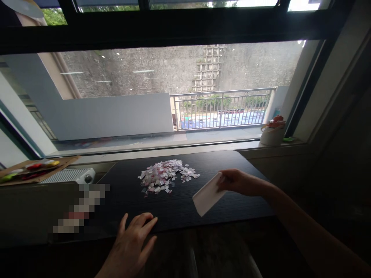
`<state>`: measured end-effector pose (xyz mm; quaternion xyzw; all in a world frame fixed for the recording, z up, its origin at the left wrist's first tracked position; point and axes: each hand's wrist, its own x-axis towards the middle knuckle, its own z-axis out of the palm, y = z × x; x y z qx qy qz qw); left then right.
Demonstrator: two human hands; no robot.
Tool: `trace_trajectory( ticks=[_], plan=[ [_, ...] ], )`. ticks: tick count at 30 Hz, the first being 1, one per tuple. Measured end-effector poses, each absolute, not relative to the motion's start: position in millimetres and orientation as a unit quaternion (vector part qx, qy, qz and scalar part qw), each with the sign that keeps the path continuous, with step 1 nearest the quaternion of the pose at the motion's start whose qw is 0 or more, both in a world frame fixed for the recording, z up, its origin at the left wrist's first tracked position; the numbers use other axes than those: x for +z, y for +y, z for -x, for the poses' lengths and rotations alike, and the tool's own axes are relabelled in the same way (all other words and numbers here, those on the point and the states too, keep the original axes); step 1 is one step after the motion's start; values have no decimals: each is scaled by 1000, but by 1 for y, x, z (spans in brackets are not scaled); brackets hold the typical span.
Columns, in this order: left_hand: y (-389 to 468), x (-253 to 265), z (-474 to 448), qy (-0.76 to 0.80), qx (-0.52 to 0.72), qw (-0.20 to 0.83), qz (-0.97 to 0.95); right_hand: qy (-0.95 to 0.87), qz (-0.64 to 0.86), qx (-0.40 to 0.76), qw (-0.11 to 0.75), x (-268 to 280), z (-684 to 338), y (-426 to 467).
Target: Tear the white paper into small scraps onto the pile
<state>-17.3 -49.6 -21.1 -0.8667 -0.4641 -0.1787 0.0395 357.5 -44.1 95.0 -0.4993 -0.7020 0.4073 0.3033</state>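
Note:
My right hand (236,181) grips a white rectangular piece (209,195), perhaps folded paper or an envelope, by its upper right end. The piece is tilted, its lower left end hanging over the dark tabletop (176,208). A heap of small cut paper pieces (164,173), white and pinkish, lies on the tabletop, to the left of the white piece and apart from it. At the table's near edge my left hand (135,237) rests with fingers apart and nothing in them.
A wide window with a sill (130,152) runs behind the table. On the sill at the right stands a white container (271,136) with a red top. At the left are a white ridged box (69,175), a brown sheet (65,162) with colourful items, and a blurred-out patch.

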Motion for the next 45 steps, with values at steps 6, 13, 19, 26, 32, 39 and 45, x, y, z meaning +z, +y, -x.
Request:
trace_trajectory(
  ticks=[6,13,19,26,32,39,45],
  plan=[
    [-55,-8,10,-467,-184,18,865,-635,503,406,423,70,-325,-29],
    [-14,30,-35,-513,-159,6,844,-596,499,382,499,49,-300,-5],
    [3,37,-44,-495,-127,33,859,-582,517,386,495,49,-314,-15],
    [-7,38,-37,-478,-134,26,867,-564,503,398,520,48,-291,-9],
    [-7,33,-24,-473,-198,41,858,-584,495,405,500,43,-277,-6],
    [-12,25,-4,-514,-278,31,811,-579,523,388,491,56,-273,-9],
    [-5,20,-8,-533,-306,13,789,-578,506,417,486,49,-272,-8]
  ],
)
